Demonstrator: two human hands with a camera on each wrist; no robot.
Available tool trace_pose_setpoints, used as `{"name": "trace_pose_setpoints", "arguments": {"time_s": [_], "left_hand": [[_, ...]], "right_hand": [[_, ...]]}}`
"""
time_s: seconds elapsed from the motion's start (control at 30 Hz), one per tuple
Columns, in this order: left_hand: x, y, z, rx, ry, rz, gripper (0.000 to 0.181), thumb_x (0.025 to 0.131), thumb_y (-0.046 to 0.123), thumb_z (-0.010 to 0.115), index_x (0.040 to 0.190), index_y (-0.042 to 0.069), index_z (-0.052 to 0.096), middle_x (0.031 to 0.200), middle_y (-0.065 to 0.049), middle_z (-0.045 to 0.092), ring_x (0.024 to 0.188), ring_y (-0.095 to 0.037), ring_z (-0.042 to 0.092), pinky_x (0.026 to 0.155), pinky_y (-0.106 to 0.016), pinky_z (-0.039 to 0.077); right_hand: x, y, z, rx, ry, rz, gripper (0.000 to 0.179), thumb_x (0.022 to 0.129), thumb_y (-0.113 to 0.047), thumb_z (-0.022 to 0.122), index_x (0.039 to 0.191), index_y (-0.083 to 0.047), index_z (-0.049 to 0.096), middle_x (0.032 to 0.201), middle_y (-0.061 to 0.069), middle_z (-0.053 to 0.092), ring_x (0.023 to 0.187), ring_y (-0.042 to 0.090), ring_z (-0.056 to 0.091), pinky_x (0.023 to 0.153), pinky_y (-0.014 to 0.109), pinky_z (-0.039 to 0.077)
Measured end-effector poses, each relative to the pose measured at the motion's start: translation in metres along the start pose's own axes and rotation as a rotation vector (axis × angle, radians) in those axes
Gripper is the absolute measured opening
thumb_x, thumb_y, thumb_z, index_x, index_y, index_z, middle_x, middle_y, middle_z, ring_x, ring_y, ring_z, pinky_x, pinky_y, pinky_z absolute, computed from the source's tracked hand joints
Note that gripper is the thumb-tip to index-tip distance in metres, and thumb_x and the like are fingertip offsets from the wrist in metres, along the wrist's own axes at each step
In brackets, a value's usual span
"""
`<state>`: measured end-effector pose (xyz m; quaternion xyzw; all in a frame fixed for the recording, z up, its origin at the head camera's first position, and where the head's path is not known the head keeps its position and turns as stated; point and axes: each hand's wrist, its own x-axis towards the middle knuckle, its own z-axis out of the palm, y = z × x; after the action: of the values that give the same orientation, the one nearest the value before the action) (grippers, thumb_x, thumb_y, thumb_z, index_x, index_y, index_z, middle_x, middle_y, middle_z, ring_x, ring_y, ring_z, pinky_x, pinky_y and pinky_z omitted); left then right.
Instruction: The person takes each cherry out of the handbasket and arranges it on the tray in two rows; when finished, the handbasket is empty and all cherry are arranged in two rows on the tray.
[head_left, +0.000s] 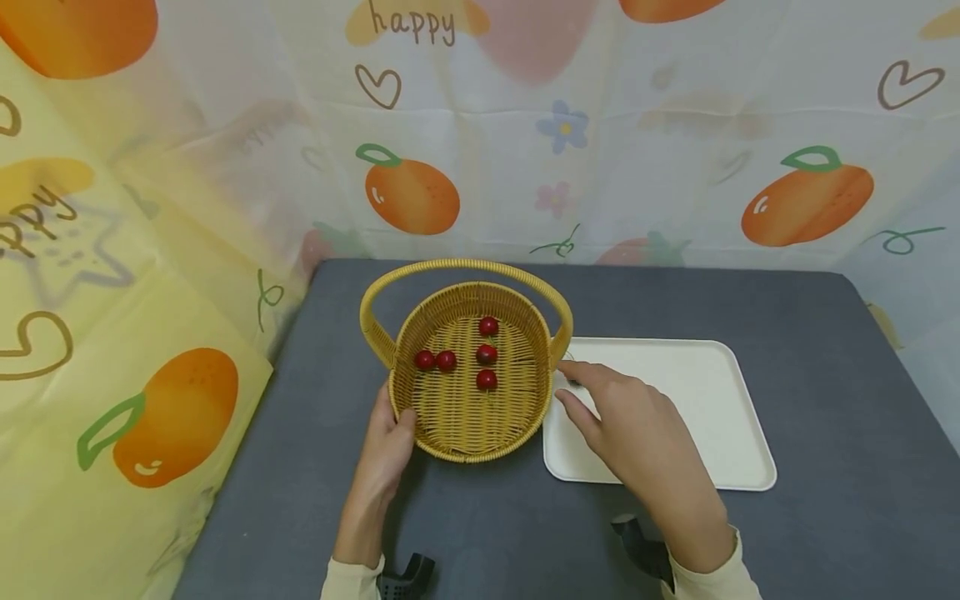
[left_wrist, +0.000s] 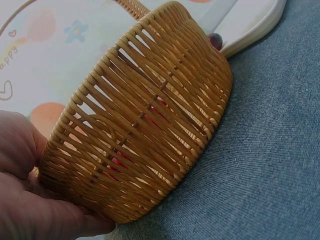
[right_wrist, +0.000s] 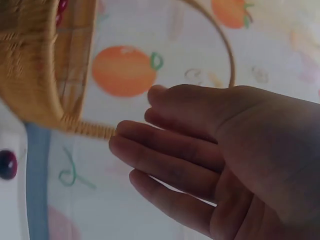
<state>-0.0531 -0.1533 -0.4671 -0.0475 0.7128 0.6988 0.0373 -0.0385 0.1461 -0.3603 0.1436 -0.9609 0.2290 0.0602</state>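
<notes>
A round yellow wicker basket (head_left: 472, 425) with an arched handle (head_left: 465, 264) holds several red cherries (head_left: 487, 354). My left hand (head_left: 386, 454) grips the basket's left rim, with the thumb over the edge. In the left wrist view that hand (left_wrist: 30, 185) holds the woven side. My right hand (head_left: 637, 425) hovers above the white tray (head_left: 697, 417), its fingertips close to the handle's right base. In the right wrist view the right hand's fingers (right_wrist: 170, 155) are extended with nothing between them. A dark cherry (right_wrist: 7, 165) lies on the tray beside the basket.
The basket overlaps the tray's left edge in the head view. A grey cloth-covered table (head_left: 840, 375) spreads underneath. Behind and to the left hangs a fruit-print curtain (head_left: 480, 183). Dark wrist-camera mounts (head_left: 645, 550) sit at both cuffs.
</notes>
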Motion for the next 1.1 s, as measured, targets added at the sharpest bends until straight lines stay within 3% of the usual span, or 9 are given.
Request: {"name": "trace_pose_setpoints", "arguments": {"time_s": [0.23,0.47,0.77,0.97,1.1], "left_hand": [[0.001,-0.002,0.0,-0.01,0.013,-0.005,0.069,0.106,-0.007,0.034,0.17,0.008,0.012,0.172,-0.015,0.02,0.156,-0.03,0.024,0.125,-0.05,0.024],[0.001,-0.002,0.0,-0.01,0.009,0.009,0.069,0.105,-0.007,0.034,0.169,0.007,0.012,0.172,-0.015,0.021,0.157,-0.029,0.023,0.126,-0.049,0.023],[0.002,-0.003,0.002,-0.031,0.001,0.025,0.068,0.106,-0.007,0.034,0.169,0.006,0.012,0.171,-0.015,0.022,0.156,-0.031,0.025,0.125,-0.05,0.024],[0.002,-0.004,0.002,-0.023,-0.001,0.032,0.069,0.106,-0.007,0.034,0.17,0.009,0.013,0.171,-0.015,0.022,0.156,-0.031,0.025,0.125,-0.051,0.025],[0.001,-0.004,0.0,-0.026,0.015,0.024,0.069,0.105,-0.007,0.034,0.17,0.008,0.013,0.171,-0.015,0.022,0.156,-0.031,0.024,0.126,-0.051,0.023]], "right_hand": [[0.011,-0.023,0.012,-0.005,-0.029,-0.052,0.036,0.101,-0.029,0.075,0.134,-0.016,0.072,0.127,0.003,0.075,0.109,0.025,0.074,0.084,0.047,0.06],[0.036,-0.033,0.032,-0.019,-0.068,-0.07,0.038,0.101,-0.029,0.074,0.135,-0.012,0.072,0.127,0.005,0.075,0.107,0.026,0.074,0.084,0.045,0.061],[0.068,-0.036,0.075,-0.073,-0.124,-0.042,0.029,0.098,-0.027,0.078,0.119,-0.008,0.077,0.097,0.009,0.078,0.076,0.022,0.071,0.059,0.039,0.056],[0.076,-0.039,0.097,-0.14,-0.169,0.009,0.02,0.095,-0.028,0.081,0.097,-0.01,0.076,0.081,0.006,0.07,0.067,0.02,0.062,0.054,0.039,0.051],[0.08,-0.045,0.104,-0.184,-0.197,-0.018,0.025,0.092,-0.029,0.084,0.098,-0.008,0.074,0.082,0.007,0.07,0.068,0.022,0.065,0.055,0.039,0.054]]}}
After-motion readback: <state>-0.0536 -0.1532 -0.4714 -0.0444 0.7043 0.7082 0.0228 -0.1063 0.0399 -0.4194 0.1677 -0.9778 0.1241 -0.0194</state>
